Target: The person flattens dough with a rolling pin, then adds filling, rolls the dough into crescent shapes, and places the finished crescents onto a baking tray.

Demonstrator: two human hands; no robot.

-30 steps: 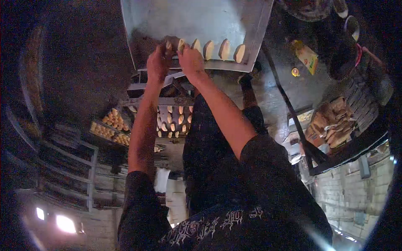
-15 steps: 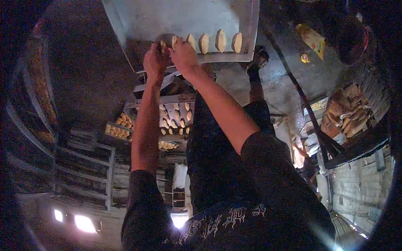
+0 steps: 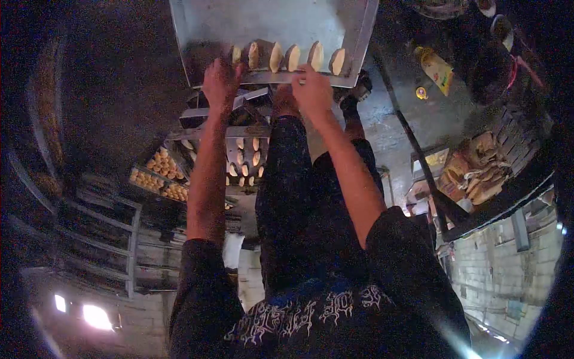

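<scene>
A metal tray (image 3: 269,27) with a raised rim lies ahead of me. A row of pale, elongated dough pieces (image 3: 275,57) lies along its near edge. My left hand (image 3: 221,87) is at the tray's near left corner, close to the leftmost dough piece (image 3: 236,55). Its fingers are curled, and what they hold, if anything, is hidden. Over the near rim, toward the right, hovers my right hand (image 3: 314,93), fingers bent but apart. Nothing shows in it, and its fingertips are near the lower end of a dough piece (image 3: 316,55).
Below the near rim stands a rack with a tray of dough pieces (image 3: 241,157). Round dough balls (image 3: 161,164) fill trays to its left. A dark pole (image 3: 412,134) slants across the right side, near a yellow packet (image 3: 435,69) and crumpled brown sacks (image 3: 478,167).
My right hand has left the dough beside my left hand and moved right along the near rim. The left hand stays near the left corner. The whole view has shifted slightly.
</scene>
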